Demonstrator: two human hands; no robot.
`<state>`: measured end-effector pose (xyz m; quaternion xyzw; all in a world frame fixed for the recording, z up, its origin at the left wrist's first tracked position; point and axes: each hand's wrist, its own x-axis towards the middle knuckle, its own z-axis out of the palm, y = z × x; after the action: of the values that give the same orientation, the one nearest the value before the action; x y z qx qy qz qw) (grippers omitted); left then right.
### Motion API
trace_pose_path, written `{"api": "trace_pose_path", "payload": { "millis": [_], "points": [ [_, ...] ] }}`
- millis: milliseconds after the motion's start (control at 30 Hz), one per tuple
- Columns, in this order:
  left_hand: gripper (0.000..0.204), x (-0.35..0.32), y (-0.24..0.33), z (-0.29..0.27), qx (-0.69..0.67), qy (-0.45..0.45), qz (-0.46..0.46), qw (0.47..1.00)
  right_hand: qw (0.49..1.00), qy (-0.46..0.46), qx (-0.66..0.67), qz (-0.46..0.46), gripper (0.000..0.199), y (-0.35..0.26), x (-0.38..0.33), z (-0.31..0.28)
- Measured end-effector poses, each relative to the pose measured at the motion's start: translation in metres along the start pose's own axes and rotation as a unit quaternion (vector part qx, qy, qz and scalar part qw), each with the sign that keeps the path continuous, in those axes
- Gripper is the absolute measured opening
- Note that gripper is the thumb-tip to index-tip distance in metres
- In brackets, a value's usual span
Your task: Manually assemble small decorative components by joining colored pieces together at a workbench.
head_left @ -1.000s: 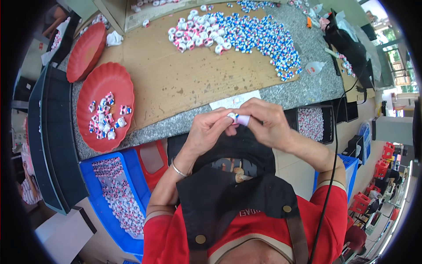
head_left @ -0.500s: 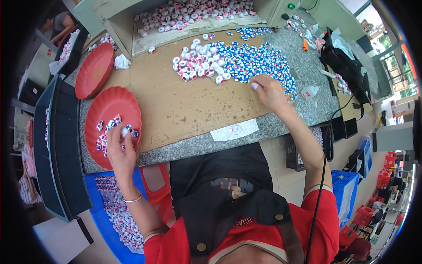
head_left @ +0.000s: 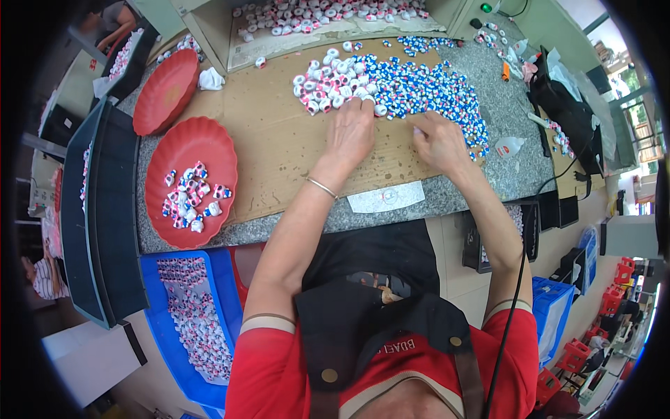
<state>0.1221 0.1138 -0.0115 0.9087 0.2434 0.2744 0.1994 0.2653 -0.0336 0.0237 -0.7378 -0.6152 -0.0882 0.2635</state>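
Note:
My left hand (head_left: 351,131) reaches to the near edge of a heap of small white-and-pink figure-like pieces (head_left: 324,87). Its fingers are bent and close together, and the fingertips touch the heap, hiding whatever is between them. Beside it my right hand (head_left: 441,143) is at the near edge of a spread of small blue-and-white pieces (head_left: 433,84). Thumb and forefinger are pinched, but anything in them is too small to make out. At the left, a red scalloped dish (head_left: 159,160) holds several pieces joined in white, pink and blue (head_left: 192,192).
A second red dish (head_left: 167,87) stands behind, beside a crumpled white tissue (head_left: 211,79). Cardboard (head_left: 272,146) covers the granite tabletop. More white pieces fill an open box (head_left: 335,15) at the back. A small clear bottle (head_left: 509,145) stands right. A blue tray (head_left: 155,325) sits lower left.
My left hand has left the red dish and moved right to the white-and-pink heap; one more piece seems to lie in the dish. My right hand stays by the blue pieces.

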Motion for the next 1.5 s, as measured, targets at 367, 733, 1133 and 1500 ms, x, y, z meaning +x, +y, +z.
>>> {"api": "trace_pose_path", "payload": {
  "millis": [367,733,1133,1500],
  "points": [
    [0.040,-0.100,0.021,-0.089,-0.621,-0.130,-0.261,0.728,0.976,-0.174,0.021,0.133,0.015,0.002,-0.025,-0.035],
    [0.030,-0.144,0.034,-0.094,-0.581,-0.050,-0.227,0.780,0.974,-0.163,0.077,-0.137,0.019,-0.067,-0.058,-0.026],
    [0.034,-0.140,0.054,-0.044,-0.327,0.066,-0.009,0.943,0.833,-0.125,0.456,0.288,0.012,-0.085,-0.076,-0.040],
    [0.022,-0.127,0.054,-0.084,-0.547,-0.216,-0.081,0.804,0.932,-0.089,0.352,0.017,0.020,-0.105,-0.070,-0.056]
  ]
}}
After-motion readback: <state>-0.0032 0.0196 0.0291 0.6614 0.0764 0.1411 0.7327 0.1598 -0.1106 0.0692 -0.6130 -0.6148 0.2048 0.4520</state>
